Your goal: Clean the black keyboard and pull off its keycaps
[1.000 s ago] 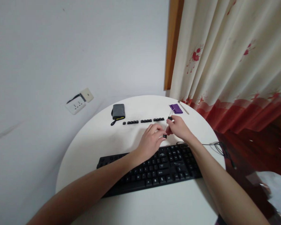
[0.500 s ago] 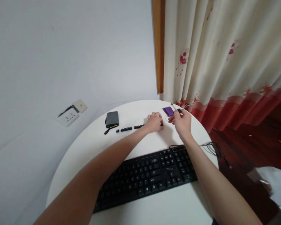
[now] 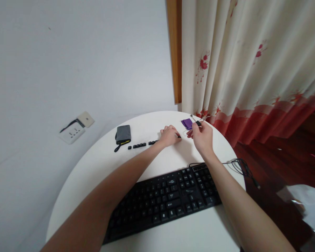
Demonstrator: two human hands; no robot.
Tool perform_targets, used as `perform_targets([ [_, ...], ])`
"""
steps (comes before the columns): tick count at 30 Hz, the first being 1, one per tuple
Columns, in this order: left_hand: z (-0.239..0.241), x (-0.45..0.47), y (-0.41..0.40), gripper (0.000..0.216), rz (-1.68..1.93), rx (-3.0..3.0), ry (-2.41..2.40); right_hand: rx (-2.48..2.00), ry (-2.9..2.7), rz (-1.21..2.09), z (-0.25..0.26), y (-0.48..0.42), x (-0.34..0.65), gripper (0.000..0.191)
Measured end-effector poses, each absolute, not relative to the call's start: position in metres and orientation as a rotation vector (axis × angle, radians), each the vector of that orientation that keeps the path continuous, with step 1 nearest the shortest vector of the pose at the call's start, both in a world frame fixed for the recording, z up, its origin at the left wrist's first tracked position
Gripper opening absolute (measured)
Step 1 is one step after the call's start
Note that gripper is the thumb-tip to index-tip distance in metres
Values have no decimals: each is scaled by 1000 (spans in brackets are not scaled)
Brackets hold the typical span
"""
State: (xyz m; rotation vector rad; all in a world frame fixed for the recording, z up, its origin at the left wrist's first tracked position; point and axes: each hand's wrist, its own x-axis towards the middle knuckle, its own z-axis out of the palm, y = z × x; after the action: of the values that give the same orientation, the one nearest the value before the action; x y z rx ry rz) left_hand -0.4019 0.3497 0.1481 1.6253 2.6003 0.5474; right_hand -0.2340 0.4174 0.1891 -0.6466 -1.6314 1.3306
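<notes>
My left hand point(image 3: 170, 135) rests low over the white table, at the right end of a row of small black keycaps point(image 3: 139, 145). Its thumb and fingers close on a black keycap point(image 3: 179, 137) at the tabletop; part of the row is hidden behind the hand. To the right, my right hand point(image 3: 203, 138) is raised a little and closed around a slim wire keycap puller point(image 3: 198, 123) with a black grip and thin wire ends. A black keyboard point(image 3: 170, 199) lies under both forearms, with several top-row keys apparently bare.
A grey pouch point(image 3: 123, 134) with a black loop sits left of the keycaps. A purple cloth or packet point(image 3: 187, 124) lies near the right hand. The keyboard's cable point(image 3: 243, 168) hangs over the table's right edge. Wall and curtain point(image 3: 225, 70) stand behind.
The view has shifted slightly. My left fingers have settled lower on the keycap at the row's right end. My right hand keeps its hold on the puller, almost still.
</notes>
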Motion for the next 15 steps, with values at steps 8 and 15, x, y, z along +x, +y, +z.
perform_targets([
  [8,151,-403,352,26,501,1521,2644,-619,-1619,1306,184,419,-237,21],
  [15,151,-404,353,25,501,1533,2646,-602,-1650,1207,179,419,-239,22],
])
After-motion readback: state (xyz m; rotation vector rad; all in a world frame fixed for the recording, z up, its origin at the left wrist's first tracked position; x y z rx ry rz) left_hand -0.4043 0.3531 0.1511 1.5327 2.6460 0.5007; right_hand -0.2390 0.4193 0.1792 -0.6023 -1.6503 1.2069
